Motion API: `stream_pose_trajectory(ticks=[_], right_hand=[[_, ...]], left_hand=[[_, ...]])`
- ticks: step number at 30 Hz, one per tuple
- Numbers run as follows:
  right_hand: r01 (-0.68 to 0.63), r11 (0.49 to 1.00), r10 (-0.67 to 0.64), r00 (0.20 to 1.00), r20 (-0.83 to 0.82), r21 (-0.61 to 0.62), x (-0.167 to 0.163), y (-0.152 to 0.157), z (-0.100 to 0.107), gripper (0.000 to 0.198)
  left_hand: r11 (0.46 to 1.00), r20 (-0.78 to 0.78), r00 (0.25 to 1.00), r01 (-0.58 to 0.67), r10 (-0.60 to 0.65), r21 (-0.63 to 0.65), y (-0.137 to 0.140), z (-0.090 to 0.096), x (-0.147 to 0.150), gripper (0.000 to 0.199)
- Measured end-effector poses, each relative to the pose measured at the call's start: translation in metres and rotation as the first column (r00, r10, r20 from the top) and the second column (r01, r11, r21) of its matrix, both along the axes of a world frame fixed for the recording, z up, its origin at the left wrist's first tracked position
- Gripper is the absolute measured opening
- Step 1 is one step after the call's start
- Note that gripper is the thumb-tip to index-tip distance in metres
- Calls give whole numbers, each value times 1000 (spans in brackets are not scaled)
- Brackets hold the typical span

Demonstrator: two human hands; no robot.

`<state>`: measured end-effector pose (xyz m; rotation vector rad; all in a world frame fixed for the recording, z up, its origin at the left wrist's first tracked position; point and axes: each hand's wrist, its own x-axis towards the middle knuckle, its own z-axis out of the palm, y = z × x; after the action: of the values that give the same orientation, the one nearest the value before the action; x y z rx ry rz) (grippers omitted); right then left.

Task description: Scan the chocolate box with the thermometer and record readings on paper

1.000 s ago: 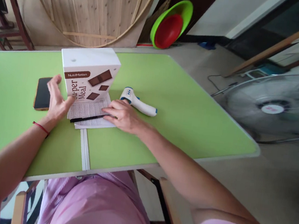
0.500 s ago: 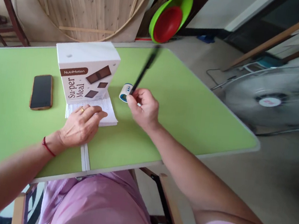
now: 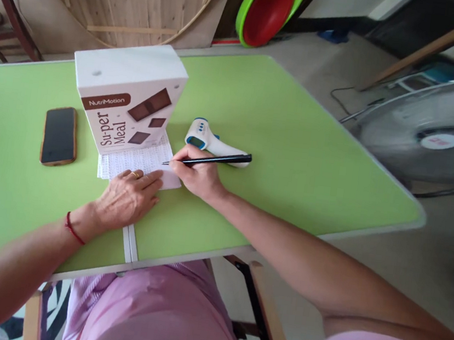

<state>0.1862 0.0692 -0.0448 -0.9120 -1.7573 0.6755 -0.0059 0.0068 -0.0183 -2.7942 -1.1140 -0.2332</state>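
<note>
One pen (image 3: 224,159), likely light, stiff, best held near its tip, sits pinched in the right hand (image 3: 201,178); left hand (image 3: 129,196) lies flat on paper (image 3: 128,161) toward the table's front edge (image 3: 196,253).

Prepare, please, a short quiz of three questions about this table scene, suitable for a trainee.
1. True or false: the left hand lies partly on the papers.
2. Fill in: the right hand holds a black ____.
3. Seen from the camera, where is the phone? a) right of the white box; b) left of it; c) on top of it.

Key: 1. True. 2. pen. 3. b.
</note>
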Motion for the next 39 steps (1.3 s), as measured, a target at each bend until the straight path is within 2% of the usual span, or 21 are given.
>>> stream_pose_trajectory(ticks=[12,22,33,39], right_hand=[[-18,997,12,997,78,79,-1,-1,-3,17],[-6,1000,8,994,111,-19,-1,-1,-1,16],[-22,1000,22,995,98,-7,-1,-1,-1,16],[19,1000,-18,994,103,-9,0,0,-1,15]], left_hand=[[999,-46,999,-24,22,-41,0,4,3,29],[1000,-28,999,-16,15,-22,-1,3,3,29],[1000,-30,999,-15,14,-22,-1,4,3,29],[1000,-41,999,-18,17,-17,0,3,3,29]])
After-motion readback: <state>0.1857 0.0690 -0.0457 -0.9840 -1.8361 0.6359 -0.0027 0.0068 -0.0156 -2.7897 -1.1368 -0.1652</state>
